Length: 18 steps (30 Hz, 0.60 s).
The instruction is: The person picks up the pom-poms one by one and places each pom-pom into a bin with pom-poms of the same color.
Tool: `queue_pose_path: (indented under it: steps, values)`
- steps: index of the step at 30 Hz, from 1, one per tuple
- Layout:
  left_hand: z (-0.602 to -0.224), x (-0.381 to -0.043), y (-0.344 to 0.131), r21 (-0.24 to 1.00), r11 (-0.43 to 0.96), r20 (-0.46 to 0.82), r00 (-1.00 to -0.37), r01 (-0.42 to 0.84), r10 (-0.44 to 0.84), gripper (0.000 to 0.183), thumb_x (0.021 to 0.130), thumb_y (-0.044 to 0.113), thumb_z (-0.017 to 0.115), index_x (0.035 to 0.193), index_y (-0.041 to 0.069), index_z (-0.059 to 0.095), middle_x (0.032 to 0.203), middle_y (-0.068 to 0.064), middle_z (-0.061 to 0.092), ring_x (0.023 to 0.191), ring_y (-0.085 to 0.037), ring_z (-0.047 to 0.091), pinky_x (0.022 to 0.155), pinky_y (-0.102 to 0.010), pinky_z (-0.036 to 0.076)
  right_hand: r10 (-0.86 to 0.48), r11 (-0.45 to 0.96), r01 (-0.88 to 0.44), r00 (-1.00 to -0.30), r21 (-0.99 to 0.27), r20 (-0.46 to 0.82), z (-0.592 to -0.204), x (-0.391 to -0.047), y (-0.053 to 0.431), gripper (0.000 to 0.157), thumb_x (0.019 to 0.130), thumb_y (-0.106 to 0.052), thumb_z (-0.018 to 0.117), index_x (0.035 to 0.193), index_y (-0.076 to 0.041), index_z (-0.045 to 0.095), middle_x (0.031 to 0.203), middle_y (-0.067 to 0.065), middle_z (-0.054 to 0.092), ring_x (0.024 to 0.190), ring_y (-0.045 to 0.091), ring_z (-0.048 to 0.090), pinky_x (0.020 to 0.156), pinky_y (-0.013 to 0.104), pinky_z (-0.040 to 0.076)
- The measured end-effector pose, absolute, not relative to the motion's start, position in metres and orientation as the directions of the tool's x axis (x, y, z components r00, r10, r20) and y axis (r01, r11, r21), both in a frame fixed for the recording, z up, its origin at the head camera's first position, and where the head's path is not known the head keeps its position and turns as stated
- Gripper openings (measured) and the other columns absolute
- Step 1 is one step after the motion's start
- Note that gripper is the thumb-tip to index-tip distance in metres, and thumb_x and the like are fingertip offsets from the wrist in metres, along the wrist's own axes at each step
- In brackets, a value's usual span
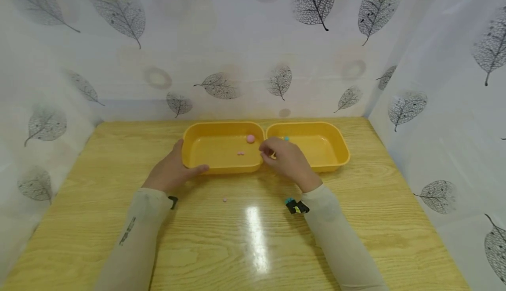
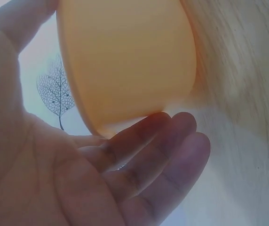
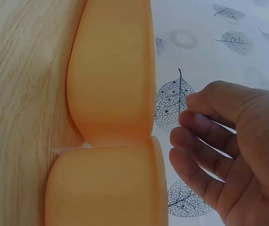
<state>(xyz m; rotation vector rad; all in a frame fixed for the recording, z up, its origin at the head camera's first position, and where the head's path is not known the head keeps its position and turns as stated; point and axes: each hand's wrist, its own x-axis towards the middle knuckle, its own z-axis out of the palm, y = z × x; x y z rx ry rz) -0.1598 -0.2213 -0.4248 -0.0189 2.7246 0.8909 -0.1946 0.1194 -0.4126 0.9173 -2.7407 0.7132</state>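
Two yellow plastic trays stand side by side, their ends meeting. My left hand grips the left end of the left tray, thumb along its front rim and fingers bent round the end wall. Inside that tray lie a pink ball and a pair of tiny pink beads. Over the seam between the trays hovers my right hand, fingers loosely curled, with nothing visible between thumb and fingertips in the right wrist view. A small blue piece shows in the right tray, partly behind that hand.
A single small pink bead lies on the wooden table in front of the left tray. White leaf-patterned sheeting closes off the back and both sides. Dark straps hang at the wrists.
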Motion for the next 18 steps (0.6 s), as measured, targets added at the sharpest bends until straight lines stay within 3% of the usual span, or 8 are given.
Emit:
queue_pose_path:
  steps: [8, 18]
  values:
    - [-0.425, -0.159, -0.223, 0.600, 0.799, -0.228, -0.968, -0.052, 0.108, 0.129, 0.083, 0.080, 0.066, 0.165, 0.021, -0.014, 0.171, -0.019, 0.014, 0.147, -0.046, 0.035, 0.114, -0.064, 0.033, -0.500, 0.699, -0.565, -0.824, -0.438, 0.265, -0.410, -0.201, 0.118, 0.010, 0.099, -0.013, 0.068, 0.107, -0.009, 0.071, 0.097, 0.001, 0.070, 0.086, 0.017, 0.065, 0.076, 0.035, 0.056]
    - [-0.422, -0.159, -0.223, 0.569, 0.818, -0.267, -0.960, -0.084, 0.088, 0.126, 0.086, 0.079, 0.061, 0.164, 0.017, -0.015, 0.170, -0.021, 0.012, 0.149, -0.048, 0.030, 0.117, -0.064, 0.028, -0.517, 0.722, -0.538, -0.837, -0.436, 0.177, -0.398, -0.223, 0.105, 0.006, 0.099, -0.015, 0.068, 0.104, -0.013, 0.069, 0.095, 0.000, 0.069, 0.085, 0.018, 0.062, 0.078, 0.037, 0.054]
